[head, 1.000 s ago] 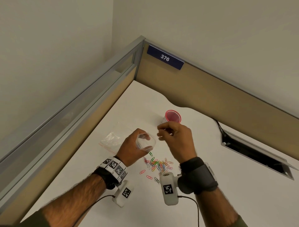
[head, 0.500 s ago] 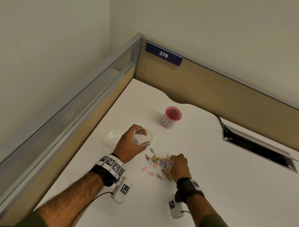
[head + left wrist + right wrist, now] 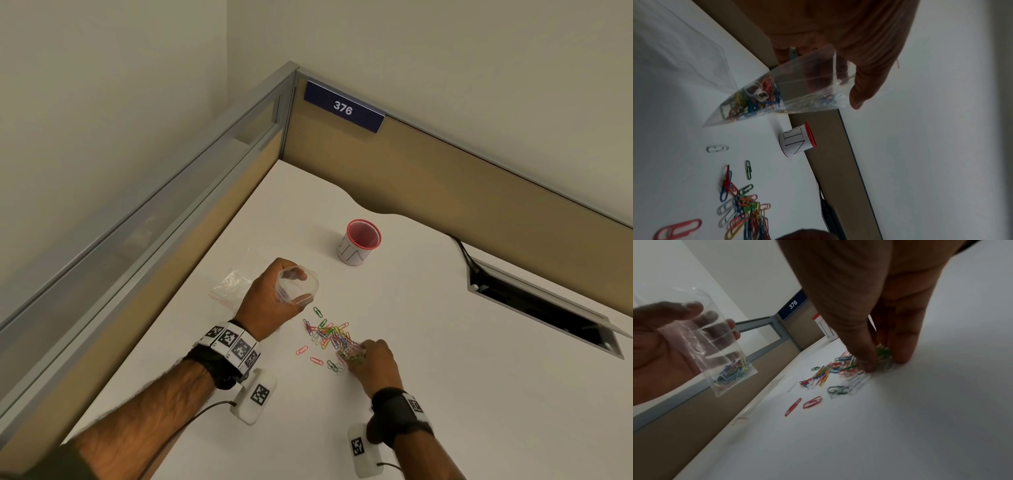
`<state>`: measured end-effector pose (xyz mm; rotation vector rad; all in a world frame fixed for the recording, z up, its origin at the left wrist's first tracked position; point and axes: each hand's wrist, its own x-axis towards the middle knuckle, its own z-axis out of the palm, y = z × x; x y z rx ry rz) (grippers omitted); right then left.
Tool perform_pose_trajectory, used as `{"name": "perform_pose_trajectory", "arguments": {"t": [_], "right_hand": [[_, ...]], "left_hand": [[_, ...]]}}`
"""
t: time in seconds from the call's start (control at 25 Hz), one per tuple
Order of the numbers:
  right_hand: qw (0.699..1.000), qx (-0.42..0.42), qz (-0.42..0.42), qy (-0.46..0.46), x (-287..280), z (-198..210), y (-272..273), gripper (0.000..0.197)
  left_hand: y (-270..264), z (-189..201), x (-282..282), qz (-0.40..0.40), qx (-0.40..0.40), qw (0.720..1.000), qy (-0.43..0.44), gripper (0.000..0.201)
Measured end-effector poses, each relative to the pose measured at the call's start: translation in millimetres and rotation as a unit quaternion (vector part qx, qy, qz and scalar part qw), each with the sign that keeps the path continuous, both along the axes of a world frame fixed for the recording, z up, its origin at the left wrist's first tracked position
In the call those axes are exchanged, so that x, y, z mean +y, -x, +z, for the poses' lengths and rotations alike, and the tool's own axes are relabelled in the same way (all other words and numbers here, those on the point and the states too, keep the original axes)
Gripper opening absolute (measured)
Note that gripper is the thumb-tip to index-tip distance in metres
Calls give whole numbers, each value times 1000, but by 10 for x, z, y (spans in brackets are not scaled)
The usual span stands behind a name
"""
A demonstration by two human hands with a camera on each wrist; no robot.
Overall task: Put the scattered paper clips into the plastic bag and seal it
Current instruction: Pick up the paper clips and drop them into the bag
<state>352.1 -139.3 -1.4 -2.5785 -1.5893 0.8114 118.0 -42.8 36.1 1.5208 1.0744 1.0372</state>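
Head view: your left hand (image 3: 274, 294) holds the small clear plastic zip bag (image 3: 297, 287) up off the white desk (image 3: 445, 377), mouth propped open w/ fingers curled round it, thumb (image 3: 861, 91) on the outer film. A small clump of coloured clips already sits in the bag's bottom corner (image 3: 750, 99).

Your right hand (image 3: 373, 363) is down at the near edge of the heap of multicoloured wire paper clips (image 3: 330, 337), fingertips (image 3: 869, 365) bunched together on a cluster; looks like a pinch, but whether clips are actually secured I can't tell. Stray red ones (image 3: 812, 402) lie apart from the heap, nearer you.

Handling, as I judge it: clips are light, smooth, prob. slippery on this top & they snag each other, so take a tangle from its edges w/ thumb + 2 fingers rather than chase singles. Bag film is thin, floppy, collapses easily; keep hold at the rim just below the zip strip so the mouth stays round.

Also there: another clear bag (image 3: 233, 284) flat behind your left hand, a red-rimmed white cup (image 3: 358, 243) further back.
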Motion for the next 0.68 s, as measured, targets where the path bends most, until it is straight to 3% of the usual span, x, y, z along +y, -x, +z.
{"name": "perform_pose_trajectory", "arguments": {"t": [0.2, 0.36, 0.44, 0.68], "right_hand": [[996, 38, -1, -79, 319, 9, 149, 27], [994, 33, 101, -23, 424, 91, 98, 67], [984, 2, 176, 21, 412, 69, 149, 72], [979, -48, 193, -52, 424, -58, 248, 21]], "left_hand": [[-1, 24, -23, 0, -7, 1000, -4, 44], [44, 1, -2, 1, -2, 1000, 0, 44], [37, 8, 4, 1, -2, 1000, 0, 45], [23, 12, 11, 2, -2, 1000, -1, 45]]}}
